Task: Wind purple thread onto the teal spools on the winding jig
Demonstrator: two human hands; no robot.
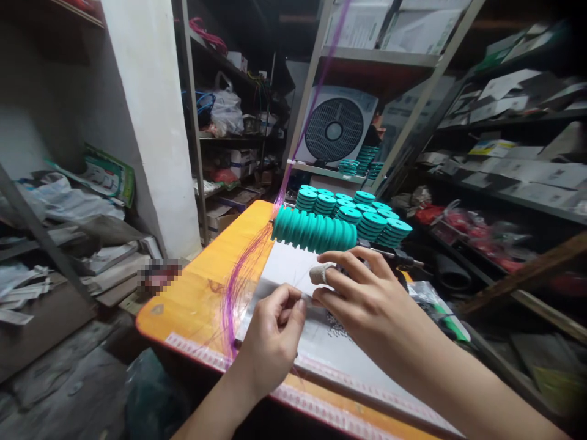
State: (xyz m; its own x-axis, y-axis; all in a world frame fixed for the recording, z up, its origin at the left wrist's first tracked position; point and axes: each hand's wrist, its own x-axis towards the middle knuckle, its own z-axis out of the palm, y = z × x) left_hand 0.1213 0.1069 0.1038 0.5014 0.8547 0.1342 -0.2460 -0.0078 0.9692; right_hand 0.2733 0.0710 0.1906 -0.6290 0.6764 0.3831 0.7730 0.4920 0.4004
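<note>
My left hand (276,327) is closed in a pinch over the white board (279,266), thumb against forefinger. A faint thin line shows by its fingertips; its full course is hard to follow. Close on the right, my right hand (362,284) has its fingers apart and bent, with a pale fabric finger cover (320,274) on one finger. Its lowest fingertip is almost at the left fingertips. Beyond both hands lies a row of green ribbed spools (314,229) on its side. Small dark beads (337,329) lie scattered under the right hand.
Purple strands (228,305) curve along the orange table (192,287) and rise past the spools. Stacked green discs (367,217) stand behind. A box fan (337,128) sits on a shelf. A plastic bag (428,296) lies right; a pillar (151,122) stands left.
</note>
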